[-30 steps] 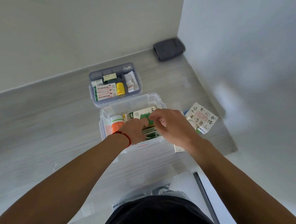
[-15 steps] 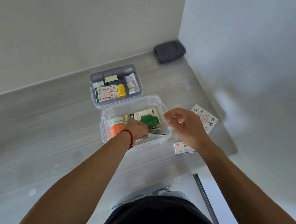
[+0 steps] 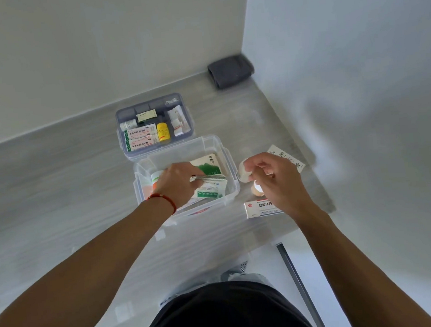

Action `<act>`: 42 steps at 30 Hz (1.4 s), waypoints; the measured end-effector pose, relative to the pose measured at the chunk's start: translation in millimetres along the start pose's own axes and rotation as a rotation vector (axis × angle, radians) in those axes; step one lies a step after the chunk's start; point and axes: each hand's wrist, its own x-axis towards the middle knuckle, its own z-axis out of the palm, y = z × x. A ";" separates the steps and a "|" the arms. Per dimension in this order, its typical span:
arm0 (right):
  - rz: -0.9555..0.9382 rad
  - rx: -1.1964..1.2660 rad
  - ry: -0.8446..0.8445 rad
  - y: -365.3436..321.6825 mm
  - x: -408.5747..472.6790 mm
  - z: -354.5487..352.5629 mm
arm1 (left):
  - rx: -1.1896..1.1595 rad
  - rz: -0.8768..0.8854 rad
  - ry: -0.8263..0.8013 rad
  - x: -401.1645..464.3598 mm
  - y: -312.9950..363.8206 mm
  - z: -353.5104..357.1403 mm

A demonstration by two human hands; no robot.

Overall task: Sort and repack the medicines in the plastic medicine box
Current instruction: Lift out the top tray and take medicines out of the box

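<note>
Clear plastic medicine box [image 3: 232, 172] sits mid-desk [image 3: 52, 186], bare surface to its left.
Left hand [image 3: 178, 184] pinches flat sachets [image 3: 210, 187] inside; right hand [image 3: 271, 177] pinches a small white bottle [image 3: 243, 172] beside the rim.

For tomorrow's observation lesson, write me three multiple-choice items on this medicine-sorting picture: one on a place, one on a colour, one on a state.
1. Where does the grey divided tray sit?
A. beyond the clear box, nearer the wall
B. inside the clear box
C. on the person's lap

2. What colour is the small bottle in that tray?
A. blue
B. yellow
C. black

3. What is the left hand doing?
A. resting flat on the floor
B. holding the tray up
C. reaching into the clear box, fingers on flat packets

Answers:
1 A: the tray lies past the box's far rim, towards the wall.
2 B: the bottle is plainly yellow beside the white cartons.
3 C: the hand is inside the box walls with its fingers on the packets, while the right hand holds a small white item outside it.
</note>
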 end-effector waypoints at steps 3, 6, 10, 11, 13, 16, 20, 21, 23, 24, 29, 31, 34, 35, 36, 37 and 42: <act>0.012 0.023 0.040 -2.8 -3.8 -9.7 | -0.090 -0.024 0.182 -10.5 -0.2 -23.4; 0.051 0.062 0.013 -9.7 -5.0 -20.9 | -0.359 -0.128 0.228 -25.0 26.0 -44.7; 0.092 0.115 -0.130 -19.5 -11.4 -36.0 | -0.590 -0.100 0.010 -35.3 76.9 -37.6; 0.103 0.127 -0.132 -18.4 -14.7 -40.5 | -0.608 -0.079 -0.049 -35.6 86.5 -31.1; 0.136 0.147 -0.114 -11.9 -24.1 -49.0 | -0.656 -0.082 -0.159 -34.9 100.1 -15.6; 0.261 0.230 -0.025 11.8 -41.2 -58.9 | -0.720 -0.131 -0.260 -34.7 116.3 4.6; 0.439 0.209 0.181 65.5 -65.9 -68.2 | -0.565 -0.128 -0.269 -35.8 115.3 19.0; 0.491 0.155 0.251 80.2 -71.4 -67.9 | -0.540 -0.132 -0.255 -37.0 111.5 20.1; 0.605 0.101 0.406 104.0 -78.9 -63.1 | -0.512 -0.148 -0.244 -39.4 104.0 20.7; 0.659 0.124 0.477 113.0 -80.7 -58.5 | -0.510 -0.158 -0.246 -41.0 101.2 20.9; 0.812 0.330 0.632 133.4 -69.0 -32.3 | -0.538 -0.199 -0.201 -44.5 91.3 21.1; 0.794 0.214 0.598 135.0 -62.7 -26.1 | -0.537 -0.197 -0.173 -44.2 88.2 19.7; 0.720 0.016 0.503 128.2 -58.4 -26.4 | -0.531 -0.195 -0.110 -43.0 81.3 13.8; 0.690 -0.030 0.485 127.8 -57.2 -27.7 | -0.532 -0.198 -0.079 -43.1 77.4 11.1; 0.683 -0.074 0.467 130.0 -56.0 -28.9 | -0.531 -0.204 -0.038 -43.2 71.4 8.6; 0.678 -0.106 0.450 129.9 -54.9 -30.0 | -0.521 -0.213 0.011 -43.8 65.1 4.9; 0.631 -0.417 0.288 119.4 -52.5 -28.9 | -0.294 -0.204 0.154 -37.2 28.1 -11.5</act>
